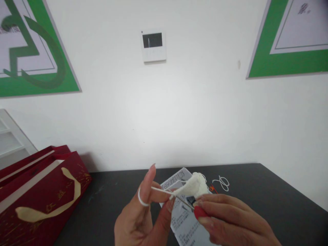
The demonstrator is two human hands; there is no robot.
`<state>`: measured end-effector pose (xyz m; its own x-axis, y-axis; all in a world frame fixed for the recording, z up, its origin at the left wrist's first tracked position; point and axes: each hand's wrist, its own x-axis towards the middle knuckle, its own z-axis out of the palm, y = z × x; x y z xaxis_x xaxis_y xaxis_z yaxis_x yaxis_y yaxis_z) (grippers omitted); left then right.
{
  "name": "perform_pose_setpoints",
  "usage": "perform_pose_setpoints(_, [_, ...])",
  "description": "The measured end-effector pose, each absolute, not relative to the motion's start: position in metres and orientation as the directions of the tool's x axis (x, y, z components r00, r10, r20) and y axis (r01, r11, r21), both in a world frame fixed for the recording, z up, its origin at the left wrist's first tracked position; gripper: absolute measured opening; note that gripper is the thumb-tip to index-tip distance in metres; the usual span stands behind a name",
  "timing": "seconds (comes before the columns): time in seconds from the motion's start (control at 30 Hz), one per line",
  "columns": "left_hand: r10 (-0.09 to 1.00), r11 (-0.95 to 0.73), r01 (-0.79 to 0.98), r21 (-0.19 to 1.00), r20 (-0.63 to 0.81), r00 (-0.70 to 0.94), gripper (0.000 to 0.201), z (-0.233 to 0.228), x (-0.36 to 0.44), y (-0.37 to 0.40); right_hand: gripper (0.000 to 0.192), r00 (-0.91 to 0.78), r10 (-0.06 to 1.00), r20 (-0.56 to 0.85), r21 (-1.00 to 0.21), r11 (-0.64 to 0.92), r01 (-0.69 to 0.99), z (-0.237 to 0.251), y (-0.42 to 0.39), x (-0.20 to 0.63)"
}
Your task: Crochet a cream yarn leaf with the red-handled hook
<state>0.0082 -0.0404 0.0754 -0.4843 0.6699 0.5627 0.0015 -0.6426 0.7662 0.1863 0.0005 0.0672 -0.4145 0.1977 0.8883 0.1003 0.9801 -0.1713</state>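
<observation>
Left hand [143, 215]: yarn strand [160, 190] looped round the raised index finger, thumb and other fingers pinching the white crochet piece [193, 186]. Right hand [230, 218]: fingers closed on red-handled crochet hook [197, 209], tip in the piece. All held above the near desk [256, 191], over a printed sheet [183, 222]. Red gift bag [38, 194] left.

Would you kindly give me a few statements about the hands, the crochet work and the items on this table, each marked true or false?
1. The right hand holds a crochet hook with a red handle. True.
2. Yarn is looped around a finger of the left hand. True.
3. The crochet piece is blue. False: it is cream white.
4. The red gift bag lies to the right of the hands. False: it lies to the left.
5. A printed sheet lies on the dark table. True.
</observation>
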Motion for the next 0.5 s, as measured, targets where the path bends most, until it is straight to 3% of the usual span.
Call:
perform_pose_setpoints(0.1, [0.831, -0.495, -0.276, 0.824, 0.357, -0.426, 0.053, 0.079, 0.005, -0.039, 0.032, -0.385, 0.182, 0.905, -0.204, 0.979, -0.016, 0.069, 0.010, 0.184])
perform_pose_setpoints(0.23, [0.936, -0.294, -0.470, 0.832, 0.152, -0.317, 0.055, 0.083, -0.001, -0.039, 0.036, -0.417, 0.175, 0.892, -0.219, 0.974, -0.058, 0.071, 0.014, 0.185])
perform_pose_setpoints(0.33, [0.974, -0.181, -0.545, 0.819, 0.073, -0.214, 0.057, 0.086, -0.007, -0.038, 0.039, -0.445, 0.155, 0.882, -0.163, 0.986, 0.020, 0.070, 0.009, 0.190])
perform_pose_setpoints(0.5, [0.992, -0.100, -0.563, 0.820, 0.040, -0.118, 0.055, 0.089, -0.013, -0.037, 0.023, -0.479, 0.133, 0.868, 0.007, 0.960, 0.279, 0.069, -0.003, 0.189])
